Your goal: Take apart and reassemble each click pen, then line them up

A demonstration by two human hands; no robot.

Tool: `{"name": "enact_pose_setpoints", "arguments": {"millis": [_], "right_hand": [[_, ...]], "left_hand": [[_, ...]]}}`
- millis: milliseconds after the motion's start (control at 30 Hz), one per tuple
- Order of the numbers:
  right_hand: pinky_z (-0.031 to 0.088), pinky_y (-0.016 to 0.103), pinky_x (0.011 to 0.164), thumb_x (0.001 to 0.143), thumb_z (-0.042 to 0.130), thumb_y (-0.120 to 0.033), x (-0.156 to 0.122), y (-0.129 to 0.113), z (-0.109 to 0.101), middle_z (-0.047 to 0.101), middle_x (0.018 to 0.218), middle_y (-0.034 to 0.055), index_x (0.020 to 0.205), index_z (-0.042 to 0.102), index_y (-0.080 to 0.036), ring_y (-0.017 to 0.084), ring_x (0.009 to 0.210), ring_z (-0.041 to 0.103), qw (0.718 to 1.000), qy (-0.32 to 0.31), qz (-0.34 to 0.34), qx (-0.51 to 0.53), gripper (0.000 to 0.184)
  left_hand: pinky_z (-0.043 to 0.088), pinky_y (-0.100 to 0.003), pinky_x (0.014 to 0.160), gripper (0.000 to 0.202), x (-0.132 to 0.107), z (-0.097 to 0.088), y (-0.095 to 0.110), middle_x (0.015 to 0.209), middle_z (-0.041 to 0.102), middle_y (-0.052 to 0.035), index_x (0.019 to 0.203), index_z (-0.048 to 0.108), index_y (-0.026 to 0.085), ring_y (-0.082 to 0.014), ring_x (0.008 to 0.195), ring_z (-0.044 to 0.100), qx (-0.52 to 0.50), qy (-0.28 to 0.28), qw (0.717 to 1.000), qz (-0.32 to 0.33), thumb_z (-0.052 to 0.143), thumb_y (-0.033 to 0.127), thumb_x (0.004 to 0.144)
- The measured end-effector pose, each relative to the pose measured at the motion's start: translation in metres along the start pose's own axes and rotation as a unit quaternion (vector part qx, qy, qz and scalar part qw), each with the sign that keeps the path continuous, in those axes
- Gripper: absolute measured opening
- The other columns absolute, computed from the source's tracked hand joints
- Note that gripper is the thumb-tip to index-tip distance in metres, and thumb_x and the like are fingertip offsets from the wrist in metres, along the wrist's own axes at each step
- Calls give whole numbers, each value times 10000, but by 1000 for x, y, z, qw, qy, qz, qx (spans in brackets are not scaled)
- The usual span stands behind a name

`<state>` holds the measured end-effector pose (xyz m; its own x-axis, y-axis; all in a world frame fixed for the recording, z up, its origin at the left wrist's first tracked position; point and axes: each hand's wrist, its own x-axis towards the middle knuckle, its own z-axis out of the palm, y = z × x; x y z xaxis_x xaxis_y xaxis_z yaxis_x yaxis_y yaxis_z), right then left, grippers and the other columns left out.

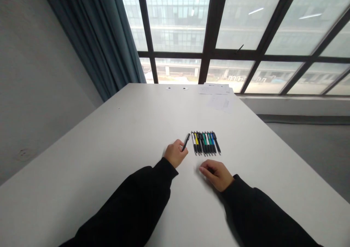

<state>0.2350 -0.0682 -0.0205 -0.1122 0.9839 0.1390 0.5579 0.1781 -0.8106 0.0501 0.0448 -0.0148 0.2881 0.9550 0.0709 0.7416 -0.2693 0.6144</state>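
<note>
As I watch over the remote head-camera feed, the person's left hand [175,153] is closed on a black retractable pen [186,142], thumb and fingers pinching the barrel at a slant, just left of a row of retractable pens [205,143] on a white table [109,137]. The right hand [217,175] rests just below the row, open and loosely curled, its fingertips [201,169] on the tabletop and nothing that I can see in its grasp. Black sleeves [131,203] run from both wrists out of the bottom of the frame.

The row's white, yellow, green, teal, blue and black barrels lie close together, side by side and slanted the same way, a tidy layout that I judge puts every pen within easy reach of both hands. The held pen sits apart from the row's left end, touching none of the others.

Left of the row, the white tabletop stretches widest; to its right, the table's edge cuts in sooner. Beyond the row, sheets of paper [217,97] lie by the far edge, below a large window [210,21] and a teal curtain [101,32].
</note>
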Motion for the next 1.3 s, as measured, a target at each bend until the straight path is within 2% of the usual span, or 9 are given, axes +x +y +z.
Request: {"name": "enact_pose_setpoints", "arguments": {"millis": [267, 500, 600, 733, 867, 933, 1033, 1133, 1300], "right_hand": [[377, 280, 595, 907, 534, -361, 4, 1, 1, 551, 625, 3, 677, 574, -175, 146, 596, 486, 999, 4, -14, -37, 299], [386, 284, 581, 914, 523, -353, 3, 1, 2, 552, 614, 2, 663, 576, -177, 146, 581, 492, 999, -1, -24, -34, 311], [394, 293, 570, 918, 525, -357, 4, 6, 0, 566, 622, 12, 688, 592, -185, 156, 580, 501, 998, 36, -43, -32, 295], [436, 324, 619, 923, 519, -346, 16, 23, -18, 593, 714, 39, 823, 625, -194, 179, 624, 523, 976, 191, -49, -92, 211], [491, 393, 742, 890, 549, -339, 38, 42, -42, 602, 886, 96, 971, 625, -165, 222, 761, 556, 947, 273, -17, -167, 206], [495, 442, 832, 887, 549, -327, 47, 47, -47, 607, 962, 122, 1017, 617, -167, 259, 885, 571, 942, 267, -16, -204, 217], [460, 486, 963, 901, 521, -312, 57, 53, -45, 601, 1136, 156, 1168, 582, -166, 292, 1079, 546, 935, 239, -20, -261, 310], [404, 487, 1057, 956, 423, -338, 63, 62, -36, 524, 1367, 172, 1332, 512, -163, 300, 1287, 460, 929, 184, -26, -319, 424], [320, 506, 1115, 971, 302, -256, 64, 69, -30, 405, 1519, 167, 1422, 474, -121, 312, 1417, 342, 899, 62, -18, -433, 501]], "left_hand": [[471, -355, 710, 192, 21, 19, 28, 868, 707, -125, 993, 570, 179, -284, 818, 689, 108, 11, 994, -28, 531, 290, 843], [455, -320, 703, 253, 18, 21, 22, 842, 700, -64, 1038, 568, 214, -242, 779, 674, 129, -4, 992, 7, 573, 375, 842], [450, -310, 705, 190, 17, 19, 21, 853, 695, -52, 997, 590, 222, -220, 782, 659, 126, -2, 991, 39, 514, 354, 883], [438, -343, 859, 241, 18, 13, 25, 974, 680, -91, 937, 646, 209, -237, 975, 616, 117, 0, 986, 119, 455, 356, 914], [330, -446, 1063, 403, 26, 12, 25, 1177, 644, -126, 1072, 683, 193, -302, 1183, 523, 75, -32, 944, 318, 636, 470, 783], [164, -540, 1154, 668, 31, 14, 25, 1333, 579, -127, 1241, 622, 208, -360, 1330, 405, 69, -56, 920, 382, 702, 571, 685], [19, -645, 1147, 985, 40, 22, 28, 1475, 458, -140, 1401, 486, 226, -422, 1407, 289, 91, -101, 903, 408, 700, 722, 578], [18, -675, 1136, 1052, 48, 31, 29, 1528, 371, -167, 1436, 435, 199, -433, 1417, 278, 107, -122, 893, 419, 682, 743, 571], [99, -651, 1151, 850, 53, 38, 25, 1510, 406, -144, 1416, 462, 196, -382, 1425, 304, 110, -131, 892, 419, 516, 747, 771]]}}
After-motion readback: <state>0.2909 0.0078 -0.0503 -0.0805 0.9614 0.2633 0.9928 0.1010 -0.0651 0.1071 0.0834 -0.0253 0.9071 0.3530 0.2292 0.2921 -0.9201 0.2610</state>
